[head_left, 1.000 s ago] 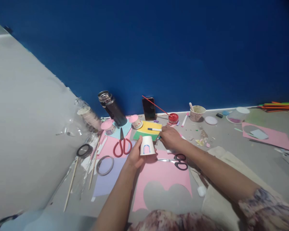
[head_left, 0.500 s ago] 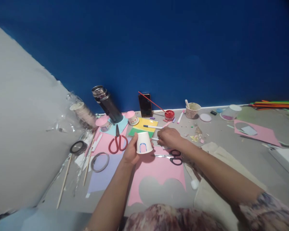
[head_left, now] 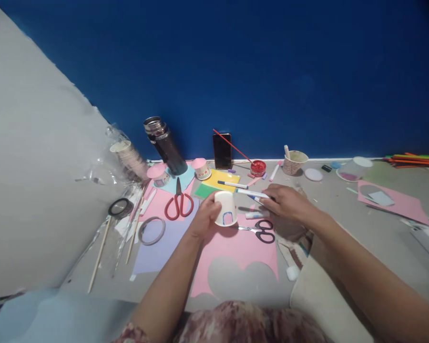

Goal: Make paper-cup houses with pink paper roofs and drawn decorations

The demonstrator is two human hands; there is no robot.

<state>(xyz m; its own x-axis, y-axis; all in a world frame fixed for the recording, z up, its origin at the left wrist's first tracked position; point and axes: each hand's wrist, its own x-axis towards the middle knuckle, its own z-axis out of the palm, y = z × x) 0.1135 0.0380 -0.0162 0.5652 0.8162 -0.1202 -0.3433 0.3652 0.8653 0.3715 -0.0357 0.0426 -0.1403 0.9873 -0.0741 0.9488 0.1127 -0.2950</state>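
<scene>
My left hand (head_left: 204,220) is closed round a white paper cup (head_left: 226,202), held upside down and slightly tilted. A blue arch outline with pink inside is drawn low on the cup's side. In my right hand (head_left: 288,202) is a white marker (head_left: 252,193), its narrow end pointing left towards the cup. More pens lie just under and beside that hand, among them a dark-tipped marker (head_left: 232,185) on the yellow and green sheet (head_left: 214,178). Black-handled scissors (head_left: 263,231) rest below the hands on a cut pink sheet (head_left: 243,250).
Red-handled scissors (head_left: 179,207), a tape roll (head_left: 152,231) and a dark flask (head_left: 168,150) are on the left. Along the back stand a phone (head_left: 222,152), a red paint pot (head_left: 258,167) and a cup with a stick (head_left: 295,163). Pink paper (head_left: 411,207) lies right.
My right hand has lifted a marker from among the pens and moved right with it. The cup in my left hand has shifted and turned slightly. The whole view has shifted a little.
</scene>
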